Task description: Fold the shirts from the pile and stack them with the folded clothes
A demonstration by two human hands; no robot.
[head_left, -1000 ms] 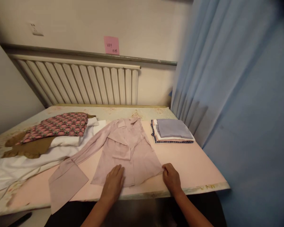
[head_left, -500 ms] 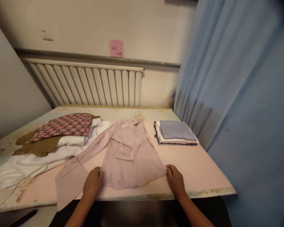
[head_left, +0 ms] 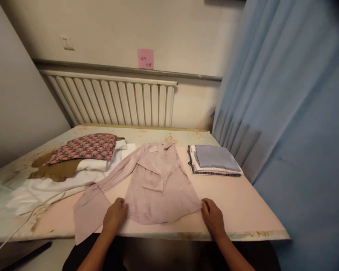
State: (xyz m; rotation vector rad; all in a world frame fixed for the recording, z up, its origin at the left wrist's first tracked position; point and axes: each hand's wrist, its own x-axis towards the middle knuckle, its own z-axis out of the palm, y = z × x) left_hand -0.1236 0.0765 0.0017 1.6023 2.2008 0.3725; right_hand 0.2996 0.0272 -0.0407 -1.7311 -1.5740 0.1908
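A pale pink long-sleeved blouse (head_left: 162, 199) lies spread on the pink cloth that covers the table, collar toward the wall and hem toward me. My left hand (head_left: 115, 214) pinches the left corner of its hem. The right corner is pinched between the thumb and fingers of my right hand (head_left: 213, 216). One sleeve stretches out to the left, and its wide cuff (head_left: 92, 212) hangs over the table's front edge. The other sleeve does not show on the right side.
Left on the table (head_left: 257, 234) lies a heap with a patterned red garment (head_left: 87, 148), a brown garment (head_left: 55, 171) and white clothes (head_left: 59, 190). A folded stack (head_left: 217, 157) sits at the right. A blue curtain (head_left: 293, 150) borders the right side; a radiator (head_left: 115, 99) stands behind.
The whole view has shifted slightly, so things sit a little further right. Both hands still hold the blouse's hem corners, and the blouse lies as before.
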